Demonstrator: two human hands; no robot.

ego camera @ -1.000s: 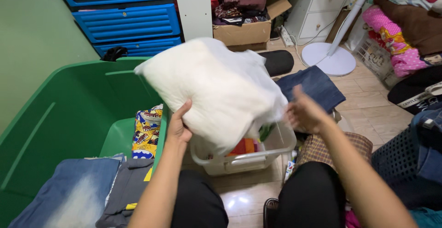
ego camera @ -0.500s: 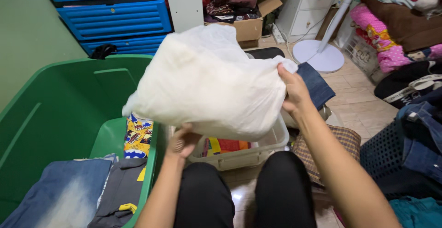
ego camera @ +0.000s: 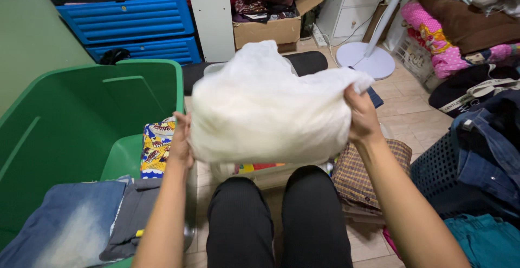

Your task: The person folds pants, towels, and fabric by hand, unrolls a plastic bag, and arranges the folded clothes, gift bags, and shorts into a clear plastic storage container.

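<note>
cardboard box (ego camera: 268,30) | brown, open flaps, full of clothes | floor, beside blue drawers (ego camera: 124,19)

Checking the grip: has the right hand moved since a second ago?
Yes. The right hand has gone from open air beside the white cloth onto its right edge, gripping it.

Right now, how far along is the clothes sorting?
Done: jeans, a grey garment and a printed cloth lie in the green bin. In hand: left hand and right hand hold a white cloth by its sides. Left: clothes remain in the white basket, plus a plaid piece on the floor.
</note>
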